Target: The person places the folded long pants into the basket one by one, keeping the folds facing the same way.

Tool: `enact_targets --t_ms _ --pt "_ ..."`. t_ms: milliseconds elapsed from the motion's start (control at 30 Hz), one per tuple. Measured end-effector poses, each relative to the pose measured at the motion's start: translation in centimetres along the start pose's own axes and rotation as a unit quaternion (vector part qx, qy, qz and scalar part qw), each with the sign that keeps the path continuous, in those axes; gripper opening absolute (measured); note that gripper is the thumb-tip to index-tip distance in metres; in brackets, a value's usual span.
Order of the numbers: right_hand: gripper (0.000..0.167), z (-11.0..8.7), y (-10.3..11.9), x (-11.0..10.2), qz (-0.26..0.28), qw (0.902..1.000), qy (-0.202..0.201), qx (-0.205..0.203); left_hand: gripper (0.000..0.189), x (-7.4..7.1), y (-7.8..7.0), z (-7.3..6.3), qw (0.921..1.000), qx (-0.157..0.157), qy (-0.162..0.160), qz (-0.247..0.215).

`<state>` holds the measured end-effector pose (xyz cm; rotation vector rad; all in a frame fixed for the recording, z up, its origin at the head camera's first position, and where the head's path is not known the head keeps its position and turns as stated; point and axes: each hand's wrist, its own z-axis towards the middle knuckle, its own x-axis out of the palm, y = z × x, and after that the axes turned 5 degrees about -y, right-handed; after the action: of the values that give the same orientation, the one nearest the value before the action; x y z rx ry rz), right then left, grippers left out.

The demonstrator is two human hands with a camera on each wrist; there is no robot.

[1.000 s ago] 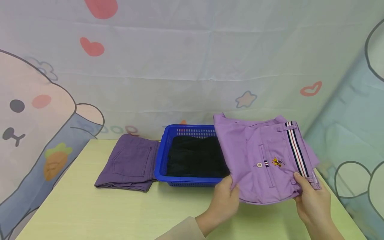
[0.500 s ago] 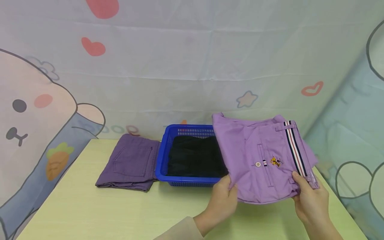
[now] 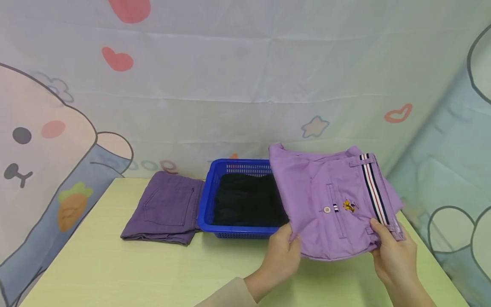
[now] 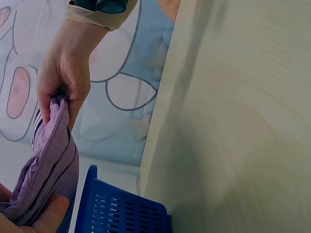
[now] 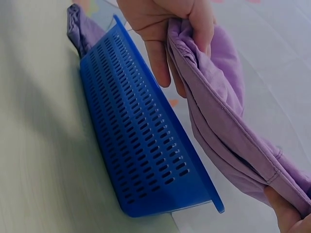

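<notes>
Folded lilac pants (image 3: 318, 183), with a striped waistband and a buttoned back pocket, hang in the air over the table and the right part of a blue basket (image 3: 239, 229). My left hand (image 3: 281, 256) grips their near left corner, thumb on top. At the near end of the waistband, my right hand (image 3: 397, 258) pinches the cloth with the thumb above and the fingers underneath. From the side, the right wrist view shows the folded layers (image 5: 223, 126) stretched between both hands, apart from the basket rim. Dark folded cloth (image 3: 247, 200) lies inside the basket.
Dark purple folded pants (image 3: 168, 209) lie on the table left of the basket, touching or very near its side. The pale wooden table (image 3: 126, 273) ends at a printed curtain (image 3: 215, 76) behind it.
Both hands and the lilac pants have shifted slightly to the left. Their grip on the cloth looks the same, and the basket and purple pants have stayed in place.
</notes>
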<state>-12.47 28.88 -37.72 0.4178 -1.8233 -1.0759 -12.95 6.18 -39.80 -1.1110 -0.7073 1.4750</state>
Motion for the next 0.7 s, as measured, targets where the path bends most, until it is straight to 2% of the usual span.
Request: enact_targets --t_ms 267,700 --pt "0.024 -0.17 -0.21 0.48 -0.005 1.0000 0.002 0.004 0.026 -0.34 0.20 0.07 1.0000 -0.008 -0.003 0.004" --pt "0.019 -0.46 -0.76 0.97 -0.009 0.9997 0.021 -0.012 0.024 -0.99 0.29 0.25 0.9997 0.006 -0.017 0.016"
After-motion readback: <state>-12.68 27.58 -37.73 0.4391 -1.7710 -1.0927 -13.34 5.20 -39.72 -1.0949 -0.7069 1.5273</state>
